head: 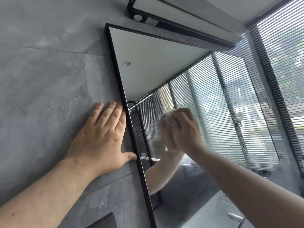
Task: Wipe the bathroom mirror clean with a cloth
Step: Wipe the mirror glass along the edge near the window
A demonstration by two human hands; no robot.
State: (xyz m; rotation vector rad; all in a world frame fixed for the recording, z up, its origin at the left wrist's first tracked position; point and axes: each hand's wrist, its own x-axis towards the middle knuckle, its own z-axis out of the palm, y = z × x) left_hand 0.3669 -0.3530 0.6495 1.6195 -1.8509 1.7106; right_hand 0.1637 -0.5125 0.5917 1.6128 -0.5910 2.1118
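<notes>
Head view: mirror, black-framed, wall-mounted, glass streaked and hazy beside the right hand. Right hand clenched round a bunched whitish cloth, pressed to the glass. Left hand flat, fingers straight, on grey wall, thumb touching the frame.

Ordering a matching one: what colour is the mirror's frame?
Black: the thin metal frame, clearest in the head view.

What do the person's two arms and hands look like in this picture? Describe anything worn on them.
Both forearms are bare as far as the frame shows, with no sleeves in view. The left hand shows no ring, watch, bracelet or glove, and its nails are short. The right hand is motion-blurred, but no glove or wristband shows on it either.
</notes>
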